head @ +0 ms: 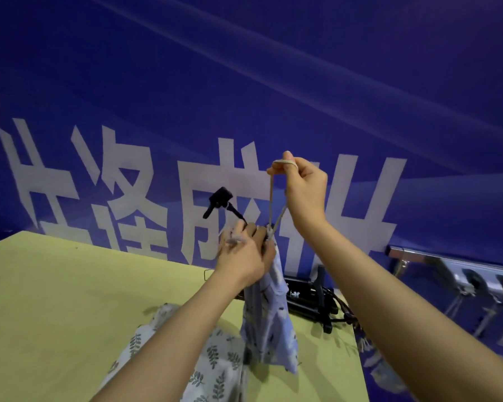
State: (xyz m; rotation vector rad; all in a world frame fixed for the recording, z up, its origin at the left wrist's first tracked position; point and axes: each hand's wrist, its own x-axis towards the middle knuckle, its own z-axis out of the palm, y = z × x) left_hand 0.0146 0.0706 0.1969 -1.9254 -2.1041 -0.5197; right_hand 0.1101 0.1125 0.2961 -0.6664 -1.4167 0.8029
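Observation:
A pale blue patterned drawstring pouch (pixel 269 323) hangs upright over the yellow table (pixel 55 300), its bottom near the tabletop. My left hand (pixel 244 256) grips the gathered neck of the pouch, with a bit of cord across its fingers. My right hand (pixel 302 190) is raised above it and pinches the beige drawstring cord (pixel 273 198), which loops over my finger and runs taut down to a knot at the pouch's neck.
A white cloth with a leaf print (pixel 212 364) lies on the table under my left forearm. Behind the pouch sits a black stand with cables (pixel 314 300) and a small black camera (pixel 219 198). A blue banner (pixel 244 82) forms the backdrop; metal rails (pixel 462 274) are at right.

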